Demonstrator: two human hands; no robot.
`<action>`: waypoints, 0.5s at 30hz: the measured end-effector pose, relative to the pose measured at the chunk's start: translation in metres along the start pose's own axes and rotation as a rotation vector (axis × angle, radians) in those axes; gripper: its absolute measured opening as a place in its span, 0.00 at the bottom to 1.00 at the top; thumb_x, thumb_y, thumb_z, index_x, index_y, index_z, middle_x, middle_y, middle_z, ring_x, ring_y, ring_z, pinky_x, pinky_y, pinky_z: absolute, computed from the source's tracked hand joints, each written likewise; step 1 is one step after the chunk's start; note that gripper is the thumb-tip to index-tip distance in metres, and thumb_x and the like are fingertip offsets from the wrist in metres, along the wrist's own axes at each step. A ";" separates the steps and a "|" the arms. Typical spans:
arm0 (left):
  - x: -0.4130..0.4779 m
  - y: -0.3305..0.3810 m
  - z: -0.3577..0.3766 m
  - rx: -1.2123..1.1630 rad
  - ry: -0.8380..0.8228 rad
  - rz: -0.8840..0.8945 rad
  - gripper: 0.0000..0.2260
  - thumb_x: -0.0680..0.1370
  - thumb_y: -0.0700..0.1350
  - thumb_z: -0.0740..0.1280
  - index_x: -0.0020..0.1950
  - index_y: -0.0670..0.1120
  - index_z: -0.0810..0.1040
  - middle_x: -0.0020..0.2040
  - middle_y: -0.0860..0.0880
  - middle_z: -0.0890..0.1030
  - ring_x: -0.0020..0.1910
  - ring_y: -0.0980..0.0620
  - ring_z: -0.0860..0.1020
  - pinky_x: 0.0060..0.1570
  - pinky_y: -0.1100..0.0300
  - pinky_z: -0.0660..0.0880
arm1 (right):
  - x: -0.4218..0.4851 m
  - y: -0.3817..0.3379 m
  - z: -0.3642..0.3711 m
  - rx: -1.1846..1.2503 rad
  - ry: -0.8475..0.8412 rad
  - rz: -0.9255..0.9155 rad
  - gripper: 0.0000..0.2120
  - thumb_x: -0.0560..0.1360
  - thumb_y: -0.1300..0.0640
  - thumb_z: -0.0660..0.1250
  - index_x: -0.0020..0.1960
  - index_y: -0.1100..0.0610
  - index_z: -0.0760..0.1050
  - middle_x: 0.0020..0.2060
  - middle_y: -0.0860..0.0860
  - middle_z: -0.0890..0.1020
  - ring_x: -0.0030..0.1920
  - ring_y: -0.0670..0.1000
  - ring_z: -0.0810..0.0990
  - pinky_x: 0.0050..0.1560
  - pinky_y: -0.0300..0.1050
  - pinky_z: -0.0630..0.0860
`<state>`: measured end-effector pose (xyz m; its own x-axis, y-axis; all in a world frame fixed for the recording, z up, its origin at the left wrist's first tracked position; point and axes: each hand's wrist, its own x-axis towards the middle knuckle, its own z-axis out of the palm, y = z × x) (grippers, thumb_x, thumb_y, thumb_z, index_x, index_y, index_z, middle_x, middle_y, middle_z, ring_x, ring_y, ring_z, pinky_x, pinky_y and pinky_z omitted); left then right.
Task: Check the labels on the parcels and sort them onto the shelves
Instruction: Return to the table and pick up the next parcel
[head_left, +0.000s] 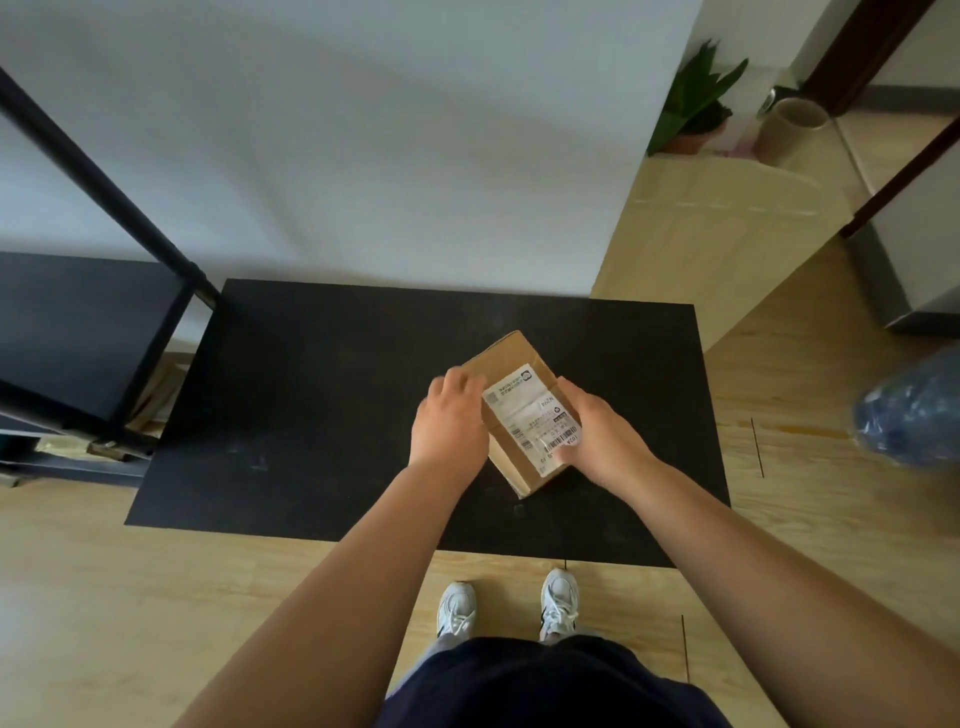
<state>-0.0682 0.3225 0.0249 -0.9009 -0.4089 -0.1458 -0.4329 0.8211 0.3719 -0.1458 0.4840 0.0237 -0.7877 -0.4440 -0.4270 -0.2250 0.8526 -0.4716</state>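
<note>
A small brown cardboard parcel (519, 374) rests near the middle of a low black table (311, 415), its white shipping label (530, 415) facing up with a barcode at the near right. My left hand (449, 421) clasps the parcel's left side. My right hand (597, 441) grips its right side, thumb lying on the label by the barcode. Both hands hold the same parcel. A black metal shelf unit (78, 332) stands to the left of the table.
A white wall rises behind the table. At the right stand a light wooden cabinet (727, 234) with a potted plant (691, 109) and a tape roll (795, 130). A blue bag (914, 410) lies at the far right on the wooden floor.
</note>
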 end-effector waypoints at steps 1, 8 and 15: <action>0.005 -0.001 -0.003 0.058 0.005 0.060 0.25 0.76 0.41 0.69 0.72 0.51 0.69 0.73 0.50 0.66 0.71 0.48 0.66 0.68 0.51 0.67 | 0.001 0.000 -0.002 -0.006 0.000 -0.011 0.41 0.73 0.60 0.72 0.78 0.46 0.52 0.72 0.50 0.68 0.65 0.51 0.75 0.55 0.45 0.76; 0.014 -0.014 0.001 0.081 -0.155 0.063 0.26 0.78 0.49 0.69 0.75 0.55 0.66 0.77 0.51 0.62 0.75 0.46 0.62 0.70 0.49 0.67 | 0.002 0.004 -0.009 -0.141 0.129 -0.051 0.34 0.73 0.60 0.70 0.75 0.51 0.60 0.69 0.50 0.70 0.67 0.51 0.71 0.60 0.47 0.76; -0.001 -0.008 0.009 0.093 -0.015 0.024 0.17 0.80 0.50 0.64 0.69 0.51 0.71 0.67 0.48 0.68 0.61 0.49 0.71 0.58 0.56 0.74 | -0.011 0.000 0.001 -0.134 0.314 -0.110 0.23 0.75 0.55 0.68 0.70 0.52 0.69 0.67 0.50 0.72 0.67 0.50 0.70 0.58 0.45 0.77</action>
<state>-0.0647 0.3199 0.0137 -0.9112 -0.3827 -0.1521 -0.4113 0.8644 0.2891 -0.1367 0.4885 0.0270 -0.8880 -0.4462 -0.1114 -0.3747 0.8424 -0.3873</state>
